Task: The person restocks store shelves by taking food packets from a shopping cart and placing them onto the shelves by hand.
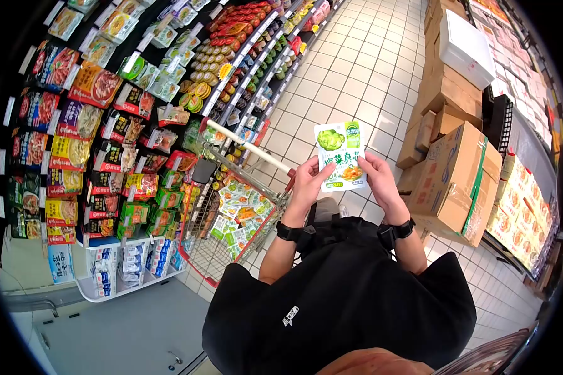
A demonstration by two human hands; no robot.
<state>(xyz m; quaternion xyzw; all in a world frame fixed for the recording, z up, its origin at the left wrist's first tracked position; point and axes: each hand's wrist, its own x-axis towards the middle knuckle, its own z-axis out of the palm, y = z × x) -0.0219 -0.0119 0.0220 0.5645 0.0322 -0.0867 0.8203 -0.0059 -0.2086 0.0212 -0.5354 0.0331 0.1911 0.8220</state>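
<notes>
A white and green food pouch [342,150], printed with a leafy green vegetable and Chinese characters, is held upright in front of me. My left hand [310,180] grips its lower left edge, fingers mostly behind it. On the opposite edge, my right hand [380,177] pinches the pouch with the thumb on its front. To my left stands a shopping cart [247,150] with a pale handle and red trim. Inside the cart lie several similar green and white pouches [239,212].
Shelves of packaged foods [84,137] rise on my left, with a white rack [131,287] of small packs below. Cardboard boxes [447,187] and a white foam box [466,50] stack on the right, beside a display of packs [519,212]. A tiled aisle [356,69] runs ahead.
</notes>
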